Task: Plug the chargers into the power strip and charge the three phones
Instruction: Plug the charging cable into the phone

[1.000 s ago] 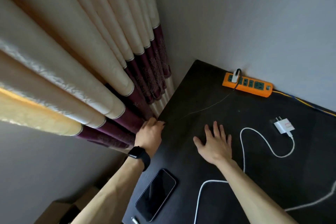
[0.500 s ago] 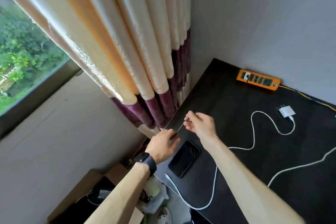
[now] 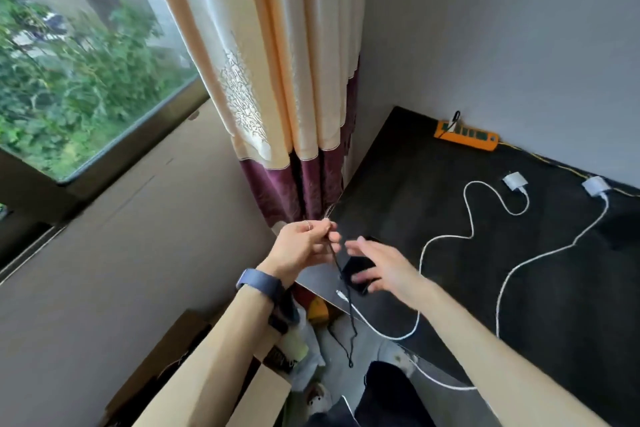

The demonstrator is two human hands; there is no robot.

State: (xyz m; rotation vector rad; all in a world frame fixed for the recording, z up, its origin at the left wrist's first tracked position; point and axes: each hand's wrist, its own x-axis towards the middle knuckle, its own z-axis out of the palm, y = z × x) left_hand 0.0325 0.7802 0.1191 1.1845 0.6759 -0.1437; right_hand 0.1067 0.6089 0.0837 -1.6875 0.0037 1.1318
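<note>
An orange power strip (image 3: 474, 137) lies against the wall at the far edge of the black table (image 3: 433, 204), with one charger (image 3: 452, 121) plugged into its left end. My left hand (image 3: 304, 246) pinches that charger's thin black cable (image 3: 348, 305), whose loose end dangles past the table's near edge. My right hand (image 3: 384, 265) hovers blurred, fingers spread, over a black phone (image 3: 356, 270) lying at the table's near left corner. Two white chargers (image 3: 515, 181) (image 3: 595, 185) lie unplugged on the table, their white cables (image 3: 446, 239) (image 3: 540, 258) running toward me.
A cream and purple curtain (image 3: 277, 80) hangs just left of the table, beside a window (image 3: 69, 62). Below the table edge are a cardboard box (image 3: 194, 367) and several loose items on the floor. A grey wall (image 3: 519, 28) backs the table.
My view has swung up and left. My left hand has lifted the thin black cable higher, and my right hand has let it go and moved down over the phone.
</note>
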